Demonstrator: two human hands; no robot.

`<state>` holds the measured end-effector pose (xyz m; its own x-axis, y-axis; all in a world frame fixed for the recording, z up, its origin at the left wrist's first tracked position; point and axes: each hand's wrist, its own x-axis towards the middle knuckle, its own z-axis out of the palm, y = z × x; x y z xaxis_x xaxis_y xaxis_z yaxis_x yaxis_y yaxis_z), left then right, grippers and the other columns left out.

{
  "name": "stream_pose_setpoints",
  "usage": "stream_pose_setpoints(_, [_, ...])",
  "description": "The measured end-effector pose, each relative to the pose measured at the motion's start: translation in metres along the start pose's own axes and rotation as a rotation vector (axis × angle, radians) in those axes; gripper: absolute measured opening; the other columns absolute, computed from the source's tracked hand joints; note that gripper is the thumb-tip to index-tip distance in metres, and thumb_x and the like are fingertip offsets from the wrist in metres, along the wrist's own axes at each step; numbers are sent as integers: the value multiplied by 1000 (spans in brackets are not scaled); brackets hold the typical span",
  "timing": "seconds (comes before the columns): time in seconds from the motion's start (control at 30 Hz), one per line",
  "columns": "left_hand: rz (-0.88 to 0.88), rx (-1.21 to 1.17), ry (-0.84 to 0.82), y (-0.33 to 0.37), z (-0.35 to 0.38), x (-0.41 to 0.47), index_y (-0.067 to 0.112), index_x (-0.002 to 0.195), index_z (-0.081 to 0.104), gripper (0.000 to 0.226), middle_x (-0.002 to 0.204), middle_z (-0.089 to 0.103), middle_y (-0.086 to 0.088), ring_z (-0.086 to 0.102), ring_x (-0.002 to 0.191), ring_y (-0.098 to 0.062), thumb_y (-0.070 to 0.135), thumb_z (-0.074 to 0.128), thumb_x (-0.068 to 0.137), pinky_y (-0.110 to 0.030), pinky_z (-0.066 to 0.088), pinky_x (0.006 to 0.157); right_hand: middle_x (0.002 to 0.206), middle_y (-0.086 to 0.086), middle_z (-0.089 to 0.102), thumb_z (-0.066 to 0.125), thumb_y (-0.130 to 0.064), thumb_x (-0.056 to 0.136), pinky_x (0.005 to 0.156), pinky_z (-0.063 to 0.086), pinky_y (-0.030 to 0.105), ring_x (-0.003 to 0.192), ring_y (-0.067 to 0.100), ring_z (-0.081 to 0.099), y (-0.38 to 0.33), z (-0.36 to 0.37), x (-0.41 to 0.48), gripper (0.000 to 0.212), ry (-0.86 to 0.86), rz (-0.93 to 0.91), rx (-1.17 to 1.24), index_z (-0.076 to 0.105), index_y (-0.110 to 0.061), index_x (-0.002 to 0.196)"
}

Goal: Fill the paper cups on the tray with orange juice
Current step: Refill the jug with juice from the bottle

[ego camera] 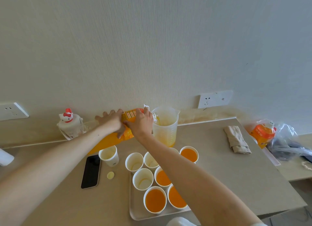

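Pouring: both hands are tilting the large clear plastic bottle of orange juice point(103, 143) with its mouth toward 3 o'clock, and juice is running into the translucent plastic measuring jug point(166, 127).
Left grip point(111, 121): the fingers are curling over the bottle's far side and the thumb is pressing underneath, clasping the body beside the label.
Right grip point(142, 122): the fingers and thumb are wrapping around the bottle's shoulder, just beside the jug's rim.
Jug: it is standing upright on the beige desk point(219, 166) at 12 o'clock from the white rectangular tray point(135, 209), with a low layer of juice showing at its base.
Filled: four filled white paper cups point(155, 200) are sitting on the tray, mostly along its 3-to-6 o'clock side.
Unfilled: three empty white paper cups point(142, 178) are standing on the tray's 9-to-11 o'clock side; another rim is peeking out behind the right forearm, contents hidden.
Off the tray: a lone white paper cup point(108, 155) is standing at 10 o'clock, just beside the bottle's base.
Desk clutter: a black smartphone point(91, 171) is lying at 9 o'clock from the tray, with a small yellow bottle cap point(110, 175) between them.
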<state>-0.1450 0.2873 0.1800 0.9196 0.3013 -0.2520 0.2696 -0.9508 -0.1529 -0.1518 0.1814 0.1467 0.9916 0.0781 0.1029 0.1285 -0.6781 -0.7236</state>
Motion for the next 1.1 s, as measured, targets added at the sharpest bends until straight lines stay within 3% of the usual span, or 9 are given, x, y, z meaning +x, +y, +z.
stream_pose_setpoints(1.1, [0,14,10,5,-7,1,28,140,30,98,138,40,-6,33,130,-35,21,84,59,-52,31,101,147,14,34,72,-42,83,113,22,39,133,35,31,-4,-8,-2,58,4,35,24,56,-8,127])
